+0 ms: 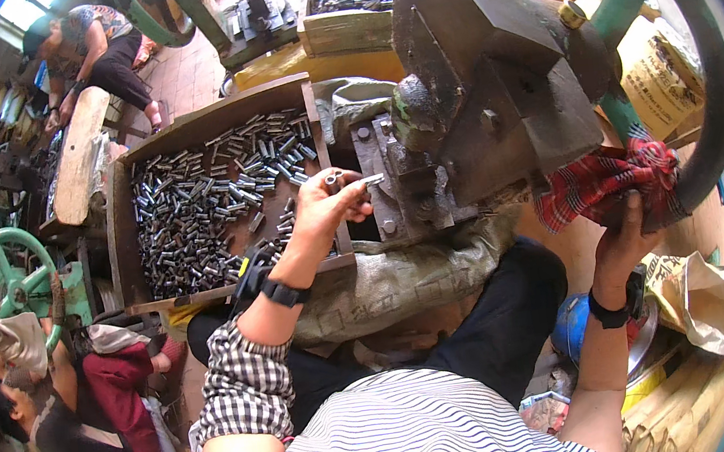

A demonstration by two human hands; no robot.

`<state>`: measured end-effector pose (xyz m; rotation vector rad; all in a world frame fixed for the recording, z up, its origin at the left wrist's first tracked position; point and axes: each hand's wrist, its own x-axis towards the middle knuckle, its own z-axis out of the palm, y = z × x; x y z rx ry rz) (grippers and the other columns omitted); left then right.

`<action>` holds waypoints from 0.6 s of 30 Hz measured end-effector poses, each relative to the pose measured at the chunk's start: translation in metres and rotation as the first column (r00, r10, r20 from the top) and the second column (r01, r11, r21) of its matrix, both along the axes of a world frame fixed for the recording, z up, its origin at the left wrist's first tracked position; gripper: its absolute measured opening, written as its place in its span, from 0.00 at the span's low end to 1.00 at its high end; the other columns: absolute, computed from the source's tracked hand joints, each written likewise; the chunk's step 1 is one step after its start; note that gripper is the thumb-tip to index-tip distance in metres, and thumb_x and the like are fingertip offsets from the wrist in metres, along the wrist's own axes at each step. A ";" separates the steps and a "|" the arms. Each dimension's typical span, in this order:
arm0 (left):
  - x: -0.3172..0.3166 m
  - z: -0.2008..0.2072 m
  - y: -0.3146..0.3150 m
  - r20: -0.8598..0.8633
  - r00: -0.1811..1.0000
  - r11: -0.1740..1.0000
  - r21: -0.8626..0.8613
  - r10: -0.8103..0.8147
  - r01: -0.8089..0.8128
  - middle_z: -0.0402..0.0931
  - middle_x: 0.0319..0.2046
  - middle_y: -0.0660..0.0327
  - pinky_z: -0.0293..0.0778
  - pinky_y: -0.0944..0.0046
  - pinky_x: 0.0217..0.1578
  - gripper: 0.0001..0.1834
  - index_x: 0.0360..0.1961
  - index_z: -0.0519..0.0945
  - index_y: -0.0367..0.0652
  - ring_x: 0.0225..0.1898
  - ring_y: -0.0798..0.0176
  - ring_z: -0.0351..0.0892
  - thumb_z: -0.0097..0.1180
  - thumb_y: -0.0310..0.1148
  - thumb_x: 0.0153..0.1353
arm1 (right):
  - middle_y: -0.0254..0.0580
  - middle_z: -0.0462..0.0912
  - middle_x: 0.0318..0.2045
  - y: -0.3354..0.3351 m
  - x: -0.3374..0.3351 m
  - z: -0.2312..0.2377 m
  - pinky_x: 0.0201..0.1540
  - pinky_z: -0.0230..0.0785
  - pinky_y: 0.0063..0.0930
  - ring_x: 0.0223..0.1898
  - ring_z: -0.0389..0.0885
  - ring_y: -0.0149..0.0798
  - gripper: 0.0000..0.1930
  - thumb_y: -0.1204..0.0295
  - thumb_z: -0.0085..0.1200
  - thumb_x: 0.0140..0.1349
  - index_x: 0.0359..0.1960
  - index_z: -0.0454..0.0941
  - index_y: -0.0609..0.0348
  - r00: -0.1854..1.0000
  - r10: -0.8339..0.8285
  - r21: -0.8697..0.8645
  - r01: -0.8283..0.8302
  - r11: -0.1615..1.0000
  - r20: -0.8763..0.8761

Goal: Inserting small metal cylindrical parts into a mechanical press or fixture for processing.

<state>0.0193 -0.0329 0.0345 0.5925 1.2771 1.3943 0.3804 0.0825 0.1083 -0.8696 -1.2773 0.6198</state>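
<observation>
Left hand [324,208] pinching a metal piece [373,179], press [490,93] right next door
So going left to right: tray [122,233] of loose bits [186,189], then that left hand over its right edge, thumb and fingertips closed on the piece. Long axis runs roughly sideways, free end aimed right at the press bed [384,210], so left's easily the nearer hand. Pretty tight between tray wall and press; looks roomier down toward the sack [405,284]. Right hand [627,234] is way off right, gripping the red cloth [587,185] on the wheel [715,83], some fingers hidden.
</observation>
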 end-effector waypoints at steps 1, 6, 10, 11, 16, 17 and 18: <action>-0.002 -0.008 0.007 -0.026 0.999 1.000 0.001 0.025 -0.025 0.77 0.27 0.59 0.75 0.71 0.23 0.12 0.38 0.74 0.36 0.24 0.67 0.79 0.59 0.30 0.56 | 0.42 0.75 0.46 0.003 -0.001 -0.001 0.51 0.66 0.31 0.47 0.73 0.36 0.20 0.68 0.56 0.58 0.50 0.70 0.66 1.000 0.013 -0.006 -0.013 1.000 -0.003; -0.007 -0.032 0.033 -0.062 0.994 0.996 0.006 0.085 -0.085 0.77 0.27 0.60 0.76 0.72 0.23 0.12 0.40 0.74 0.34 0.24 0.66 0.80 0.58 0.30 0.57 | 0.45 0.75 0.50 0.000 -0.008 0.029 0.52 0.67 0.31 0.48 0.75 0.37 0.20 0.75 0.56 0.57 0.52 0.70 0.66 0.995 -0.093 0.058 0.090 0.994 0.045; -0.009 -0.031 0.041 -0.072 0.992 0.995 0.008 0.100 -0.100 0.78 0.27 0.58 0.77 0.71 0.23 0.11 0.38 0.73 0.34 0.25 0.65 0.81 0.57 0.29 0.57 | 0.46 0.73 0.52 0.006 0.011 0.069 0.58 0.61 0.35 0.51 0.72 0.41 0.21 0.71 0.50 0.61 0.55 0.68 0.67 0.901 -0.070 0.009 0.073 0.997 0.429; -0.002 -0.032 0.051 -0.063 0.997 0.999 -0.014 0.048 -0.049 0.78 0.27 0.58 0.77 0.71 0.24 0.11 0.38 0.73 0.34 0.25 0.65 0.81 0.57 0.29 0.57 | 0.47 0.73 0.52 0.006 0.012 0.092 0.57 0.62 0.34 0.51 0.73 0.41 0.21 0.70 0.50 0.60 0.54 0.68 0.68 0.858 -0.067 0.024 0.064 0.998 0.510; -0.006 -0.034 0.049 -0.003 1.000 0.999 -0.035 0.000 0.000 0.79 0.27 0.55 0.78 0.69 0.24 0.10 0.37 0.73 0.36 0.24 0.64 0.81 0.57 0.29 0.57 | 0.49 0.74 0.48 0.023 -0.027 0.158 0.51 0.66 0.33 0.47 0.74 0.41 0.24 0.67 0.52 0.59 0.53 0.68 0.72 0.821 0.112 -0.071 -0.088 0.994 0.559; -0.007 -0.033 0.047 0.036 0.999 0.999 -0.035 -0.015 0.016 0.79 0.27 0.55 0.77 0.70 0.24 0.10 0.37 0.73 0.36 0.24 0.64 0.81 0.57 0.29 0.57 | 0.50 0.75 0.48 0.026 -0.032 0.168 0.50 0.66 0.32 0.46 0.75 0.41 0.25 0.67 0.52 0.58 0.53 0.68 0.73 0.815 0.137 -0.095 -0.101 0.990 0.563; -0.007 -0.033 0.046 0.045 0.999 0.999 -0.037 -0.014 0.016 0.79 0.27 0.55 0.77 0.70 0.24 0.10 0.37 0.73 0.36 0.24 0.64 0.81 0.57 0.29 0.57 | 0.50 0.75 0.47 0.030 -0.035 0.181 0.48 0.67 0.32 0.45 0.75 0.41 0.25 0.66 0.52 0.58 0.53 0.68 0.74 0.805 0.170 -0.124 -0.121 0.985 0.568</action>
